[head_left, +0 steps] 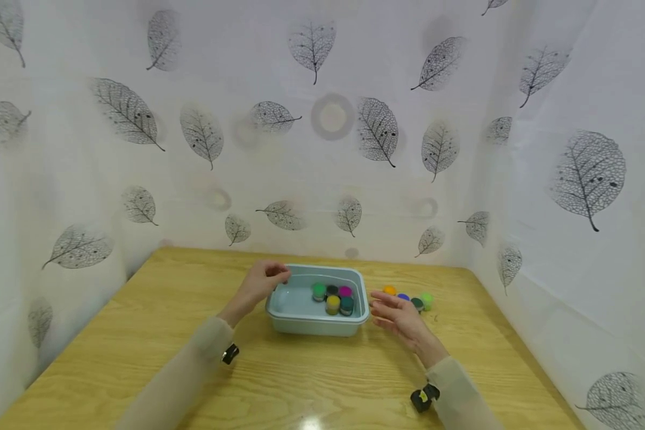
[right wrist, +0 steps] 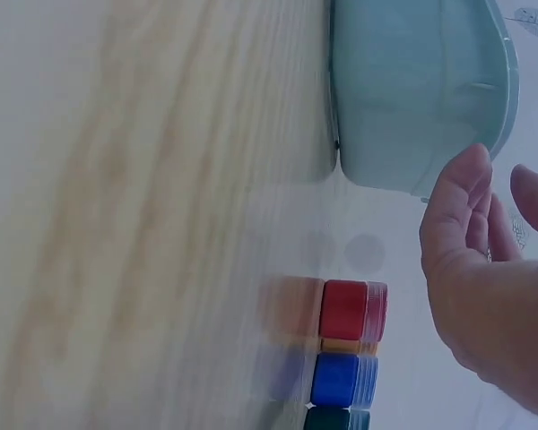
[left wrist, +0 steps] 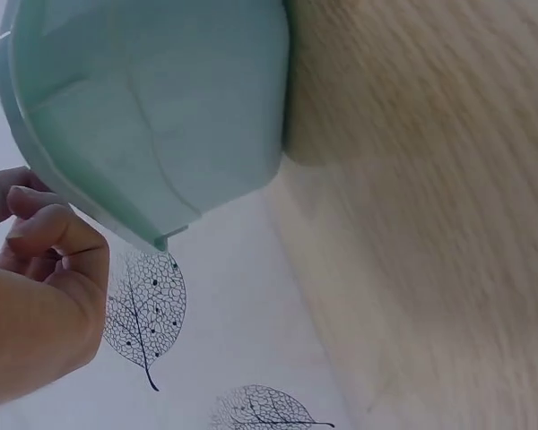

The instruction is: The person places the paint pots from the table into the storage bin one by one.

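A pale blue-green plastic tub [head_left: 312, 325] stands on the wooden table [head_left: 156, 334]. It holds several small paint jars: green [head_left: 319, 291], pink [head_left: 345, 291], yellow [head_left: 332, 304] and teal [head_left: 346, 305]. My left hand [head_left: 266, 279] sits at the tub's far left corner, fingers loosely curled. In the left wrist view a small gap shows between the hand [left wrist: 45, 269] and the tub's rim [left wrist: 152, 235]. My right hand [head_left: 393, 312] hovers just right of the tub with its fingers straight and holds nothing; the right wrist view shows the hand [right wrist: 484, 269] apart from the tub [right wrist: 412, 81].
A short row of jars stands right of the tub: orange [head_left: 389, 290], blue [head_left: 403, 296], dark green [head_left: 417, 303], light green [head_left: 427, 300]. Red [right wrist: 345, 309] and blue [right wrist: 334, 378] jars show beside my right hand. Leaf-printed curtains [head_left: 322, 149] close in three sides.
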